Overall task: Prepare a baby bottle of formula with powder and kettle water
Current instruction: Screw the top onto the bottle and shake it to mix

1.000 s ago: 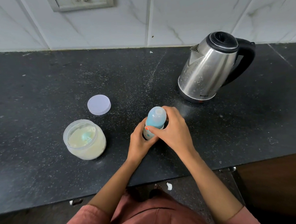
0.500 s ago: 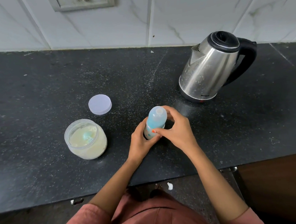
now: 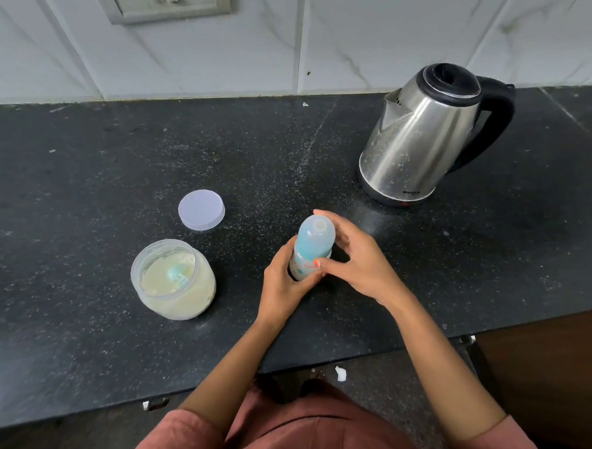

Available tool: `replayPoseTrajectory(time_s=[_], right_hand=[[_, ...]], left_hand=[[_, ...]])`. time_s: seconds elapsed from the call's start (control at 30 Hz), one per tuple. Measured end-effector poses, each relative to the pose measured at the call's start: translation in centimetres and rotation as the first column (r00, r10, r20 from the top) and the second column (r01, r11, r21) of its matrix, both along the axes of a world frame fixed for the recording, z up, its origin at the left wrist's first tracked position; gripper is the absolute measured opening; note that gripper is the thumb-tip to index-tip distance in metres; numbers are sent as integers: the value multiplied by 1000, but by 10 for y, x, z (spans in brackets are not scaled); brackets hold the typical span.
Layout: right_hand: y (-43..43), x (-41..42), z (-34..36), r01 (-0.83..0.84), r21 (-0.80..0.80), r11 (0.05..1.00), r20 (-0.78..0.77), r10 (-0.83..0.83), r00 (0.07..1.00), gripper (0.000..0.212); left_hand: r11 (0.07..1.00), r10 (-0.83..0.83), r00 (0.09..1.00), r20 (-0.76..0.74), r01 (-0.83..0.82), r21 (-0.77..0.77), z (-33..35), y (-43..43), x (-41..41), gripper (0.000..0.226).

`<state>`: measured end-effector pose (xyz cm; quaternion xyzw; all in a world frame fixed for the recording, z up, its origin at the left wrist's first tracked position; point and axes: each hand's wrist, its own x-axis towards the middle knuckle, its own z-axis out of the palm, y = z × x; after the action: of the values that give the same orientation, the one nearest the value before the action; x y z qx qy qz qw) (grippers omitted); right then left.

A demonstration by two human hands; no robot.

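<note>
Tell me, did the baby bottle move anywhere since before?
No. The baby bottle stands where it was on the counter, the same gap to the right of the round lid and just as far from the kettle.

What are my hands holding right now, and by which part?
Both hold the upright baby bottle. The left hand grips its lower body. The right hand curls round the blue cap and collar at the top.

light: bright, soft, even | glare: kettle (image 3: 417, 142) steel | shadows: faint | edges: wide-angle bowing | focus: corners perhaps soft
</note>
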<state>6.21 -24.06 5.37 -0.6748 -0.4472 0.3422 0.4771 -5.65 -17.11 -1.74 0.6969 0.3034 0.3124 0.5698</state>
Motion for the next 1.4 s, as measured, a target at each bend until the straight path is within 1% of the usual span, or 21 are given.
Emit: replayPoseTrajectory(time_s=[0.07,0.1,0.17,0.2,0.27,0.37,0.4,0.43,0.53,0.63,0.7,0.77,0.83,0.9,0.97,1.03,1.13,1.2,1.27,1.33,1.4], right_hand=[[3,-4,1,84,6,996,61,-84,995,62],[5,-7,0,131,8,991,115,-131,985,59],[8,-15,-2,205,24,978,212,-206,955,58],[9,-18,-3,226,29,974,231,-226,946,59],[10,-19,-4,211,16,977,202,-210,957,65],[5,-10,-6,45,-22,999,-18,-45,999,77],[3,-8,-5,-7,-28,1000,-73,5,997,77],[2,-5,-4,-33,-31,999,-92,30,995,75],[1,0,-1,12,-36,999,-34,-13,999,67],[6,-7,1,142,-29,989,112,-138,984,59],[10,-15,-1,219,-25,975,216,-209,954,60],[12,-21,-2,251,-45,967,275,-230,934,64],[12,-20,-2,207,-43,977,235,-191,953,70],[8,-14,-3,90,-35,995,106,-86,991,75],[3,-9,-2,-23,-30,999,0,23,1000,73],[1,-4,-3,-36,-14,999,-32,36,999,72],[2,-2,-1,44,7,999,4,-44,999,66],[6,-8,-2,129,11,992,109,-129,986,59],[10,-16,-5,215,14,976,217,-213,953,60],[11,-20,-5,223,3,975,241,-217,946,63],[9,-15,-3,150,-17,989,199,-144,969,70]], left_hand=[[1000,2,1000,-3,-2,-1,0,0,-1,58],[1000,4,1000,-4,-4,2,0,0,0,58],[1000,9,1000,-3,-9,10,-2,1,0,59],[1000,9,1000,-2,-9,15,-2,1,0,58],[1000,10,1000,-1,-10,22,-2,1,0,57],[1000,8,1000,-15,-8,26,-3,2,0,56],[1000,3,1000,-12,-2,21,-3,2,0,57],[1000,-1,1000,-7,1,10,-3,1,-1,58],[1000,-3,1000,-6,3,-11,-1,0,0,60],[1000,3,1000,-16,-3,0,-1,1,-1,60],[1000,10,1000,-12,-10,6,-2,1,-1,59],[1000,15,1000,-8,-15,17,0,1,-1,59],[999,18,1000,-12,-18,29,0,1,-1,58],[999,20,1000,-23,-20,36,-2,2,-1,56],[999,15,1000,-27,-14,35,-4,2,0,55],[1000,9,1000,-25,-8,28,-4,2,0,56],[1000,7,1000,-24,-6,25,-1,1,0,56],[1000,9,1000,-23,-8,29,0,1,0,57],[1000,14,1000,-22,-13,26,0,1,0,57],[999,21,1000,-22,-20,25,0,1,0,58],[999,24,999,-25,-23,32,0,1,0,58]])
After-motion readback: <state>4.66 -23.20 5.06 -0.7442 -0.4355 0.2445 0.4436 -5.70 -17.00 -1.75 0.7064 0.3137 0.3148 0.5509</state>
